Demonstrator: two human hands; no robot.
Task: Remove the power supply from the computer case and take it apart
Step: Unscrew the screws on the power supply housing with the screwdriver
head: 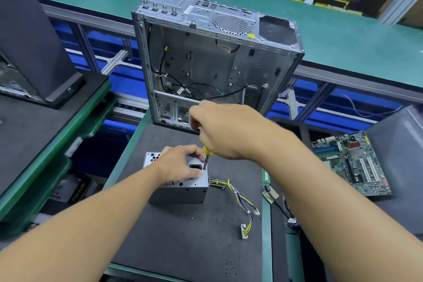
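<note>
With left hand (180,165), fingers curled over top, pinned power supply (180,193) on tabletop (183,247), out of case (206,57), against twisting. With right hand (229,130), fingers wrapped round screwdriver (206,155), held tip upright at top corner, probably on screw.

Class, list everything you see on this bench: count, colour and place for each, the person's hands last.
computer case: one, grey metal, open, upright at the mat's far end.
power supply: one, grey, on the mat, nearer than the case.
cable harness: one, yellow and purple, trailing right from the power supply.
screwdriver: one, yellow handle, tip at the power supply's top.
motherboard: one, green, at right.
mat: one, dark grey, under the power supply.
left hand: one, grips the power supply.
right hand: one, holds the screwdriver.
</note>
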